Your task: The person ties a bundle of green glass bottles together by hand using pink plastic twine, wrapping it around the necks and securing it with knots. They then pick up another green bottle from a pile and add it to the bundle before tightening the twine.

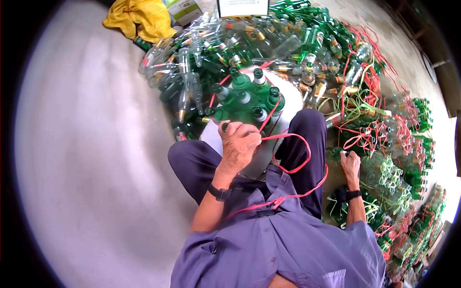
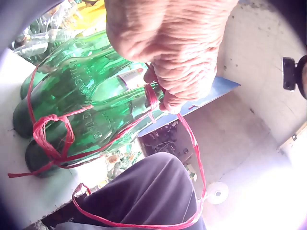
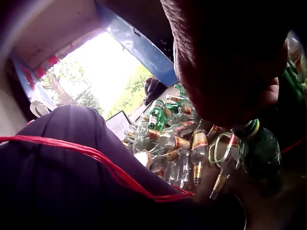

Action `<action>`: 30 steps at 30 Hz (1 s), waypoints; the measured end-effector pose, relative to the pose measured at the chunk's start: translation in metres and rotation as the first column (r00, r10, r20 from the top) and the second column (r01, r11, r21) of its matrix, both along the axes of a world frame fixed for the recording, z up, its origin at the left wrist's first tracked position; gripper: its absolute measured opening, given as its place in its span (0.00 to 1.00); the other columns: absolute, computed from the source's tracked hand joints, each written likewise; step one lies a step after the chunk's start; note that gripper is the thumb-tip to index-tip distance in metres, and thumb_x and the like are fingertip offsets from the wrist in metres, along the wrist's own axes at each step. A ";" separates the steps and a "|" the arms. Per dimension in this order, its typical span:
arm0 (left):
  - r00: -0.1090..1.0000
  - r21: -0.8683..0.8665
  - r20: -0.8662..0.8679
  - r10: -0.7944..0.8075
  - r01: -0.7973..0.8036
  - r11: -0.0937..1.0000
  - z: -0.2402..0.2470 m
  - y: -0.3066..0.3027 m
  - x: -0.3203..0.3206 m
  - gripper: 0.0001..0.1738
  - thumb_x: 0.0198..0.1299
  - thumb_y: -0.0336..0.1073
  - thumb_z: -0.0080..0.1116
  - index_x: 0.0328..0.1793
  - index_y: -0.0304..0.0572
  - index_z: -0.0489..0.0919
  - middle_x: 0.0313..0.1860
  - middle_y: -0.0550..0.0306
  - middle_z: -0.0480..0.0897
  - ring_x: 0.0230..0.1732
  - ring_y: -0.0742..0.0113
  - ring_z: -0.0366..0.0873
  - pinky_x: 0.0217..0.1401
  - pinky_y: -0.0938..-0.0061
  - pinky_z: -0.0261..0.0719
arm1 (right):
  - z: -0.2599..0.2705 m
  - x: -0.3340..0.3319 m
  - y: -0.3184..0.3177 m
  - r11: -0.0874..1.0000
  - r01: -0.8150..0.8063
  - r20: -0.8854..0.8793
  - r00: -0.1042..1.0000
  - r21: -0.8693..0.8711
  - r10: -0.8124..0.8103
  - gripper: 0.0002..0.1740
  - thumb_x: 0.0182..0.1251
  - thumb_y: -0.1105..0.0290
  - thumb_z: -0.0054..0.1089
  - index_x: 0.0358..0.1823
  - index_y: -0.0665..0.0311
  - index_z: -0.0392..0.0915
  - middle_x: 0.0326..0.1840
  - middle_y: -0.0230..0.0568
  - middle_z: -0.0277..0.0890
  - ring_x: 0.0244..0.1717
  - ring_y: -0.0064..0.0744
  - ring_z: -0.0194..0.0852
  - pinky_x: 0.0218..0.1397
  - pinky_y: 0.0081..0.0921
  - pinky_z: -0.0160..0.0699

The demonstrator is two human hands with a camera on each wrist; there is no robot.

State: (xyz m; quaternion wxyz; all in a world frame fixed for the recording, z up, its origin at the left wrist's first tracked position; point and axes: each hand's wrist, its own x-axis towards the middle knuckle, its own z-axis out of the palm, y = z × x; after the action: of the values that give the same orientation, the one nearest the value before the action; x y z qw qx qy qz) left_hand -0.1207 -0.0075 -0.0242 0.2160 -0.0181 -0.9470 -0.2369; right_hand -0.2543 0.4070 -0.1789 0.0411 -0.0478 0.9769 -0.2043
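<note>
In the head view my left hand (image 1: 237, 146) is at the near edge of a cluster of upright green bottles (image 1: 245, 98) on a white surface (image 1: 295, 96). It pinches a red plastic string (image 1: 300, 138) beside a bottle's neck. The left wrist view shows the string (image 2: 152, 98) wound round that neck and knotted low on the bundled bottles (image 2: 91, 91). My right hand (image 1: 350, 165) reaches out beside the right knee and grips a green bottle (image 3: 261, 155) by its neck. Part of that grip is hidden by the back of the hand.
Loose clear and green bottles (image 1: 192, 72) pile up beyond the white surface. To the right stand rows of bottles (image 1: 384, 180) tied with red and green string. A yellow cloth (image 1: 139, 19) lies at the upper left, near a framed sheet (image 1: 243, 7). String trails across the lap.
</note>
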 end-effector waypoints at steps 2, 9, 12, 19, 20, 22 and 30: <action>1.000 -0.003 -0.013 0.016 -0.016 1.000 -0.001 -0.001 0.000 0.03 0.54 0.39 0.63 0.32 0.54 0.82 0.43 0.71 0.82 0.53 0.62 0.67 0.64 0.58 0.56 | 0.037 -0.002 -0.007 0.999 -0.028 -0.017 0.999 -0.033 0.027 0.22 0.59 0.58 0.65 0.20 0.71 0.71 0.21 0.63 0.74 0.28 0.63 0.77 0.34 0.49 0.72; 0.996 0.041 -0.082 0.040 -0.036 0.998 -0.002 -0.001 0.003 0.03 0.51 0.36 0.65 0.31 0.56 0.81 0.41 0.73 0.81 0.51 0.65 0.68 0.64 0.57 0.54 | 0.184 0.001 -0.050 0.956 0.073 0.060 0.997 -0.283 -0.058 0.16 0.61 0.64 0.68 0.28 0.72 0.78 0.16 0.34 0.68 0.22 0.20 0.62 0.26 0.28 0.63; 0.996 0.040 -0.091 0.021 -0.017 0.999 -0.001 -0.003 0.004 0.02 0.55 0.36 0.63 0.31 0.56 0.80 0.39 0.73 0.78 0.51 0.66 0.69 0.64 0.53 0.53 | 0.219 -0.006 -0.054 0.932 0.006 -0.048 0.999 -0.364 -0.025 0.12 0.64 0.66 0.68 0.33 0.70 0.80 0.21 0.28 0.72 0.24 0.17 0.63 0.28 0.23 0.63; 0.987 0.040 -0.150 0.050 -0.044 0.998 -0.010 -0.006 0.008 0.05 0.51 0.33 0.60 0.30 0.58 0.78 0.40 0.75 0.79 0.52 0.66 0.68 0.68 0.56 0.49 | 0.311 -0.007 -0.100 0.873 -0.067 -0.222 0.974 -0.482 -0.048 0.10 0.69 0.67 0.66 0.42 0.68 0.82 0.23 0.21 0.72 0.21 0.08 0.60 0.23 0.10 0.53; 0.987 0.048 -0.150 0.064 -0.058 0.997 -0.010 -0.006 0.008 0.05 0.51 0.33 0.60 0.31 0.58 0.79 0.39 0.75 0.78 0.52 0.67 0.68 0.68 0.54 0.49 | 0.322 -0.008 -0.103 0.855 -0.076 -0.232 0.971 -0.513 -0.053 0.10 0.69 0.67 0.66 0.42 0.68 0.82 0.23 0.21 0.71 0.20 0.08 0.60 0.23 0.10 0.53; 0.985 0.065 -0.153 0.080 -0.071 0.995 -0.009 -0.005 0.010 0.04 0.51 0.34 0.61 0.31 0.59 0.79 0.39 0.75 0.78 0.52 0.67 0.68 0.68 0.53 0.49 | 0.338 -0.016 -0.108 0.832 -0.114 -0.315 0.946 -0.543 -0.076 0.11 0.68 0.67 0.66 0.42 0.69 0.82 0.22 0.22 0.71 0.19 0.08 0.59 0.22 0.10 0.51; 0.982 0.085 -0.153 0.110 -0.098 0.992 -0.012 -0.008 0.010 0.04 0.51 0.36 0.64 0.31 0.60 0.81 0.38 0.75 0.76 0.52 0.69 0.69 0.69 0.49 0.50 | 0.401 -0.004 -0.180 0.836 -0.192 -0.345 0.939 -0.513 0.004 0.17 0.70 0.60 0.62 0.43 0.71 0.81 0.22 0.21 0.64 0.19 0.07 0.51 0.19 0.10 0.42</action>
State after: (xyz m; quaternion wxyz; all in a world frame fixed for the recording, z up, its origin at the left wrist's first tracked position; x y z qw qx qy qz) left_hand -0.1103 -0.0151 -0.0364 0.3027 0.0213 -0.9168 -0.2595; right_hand -0.2588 0.2266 0.2224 -0.1272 -0.1417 0.8686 -0.4574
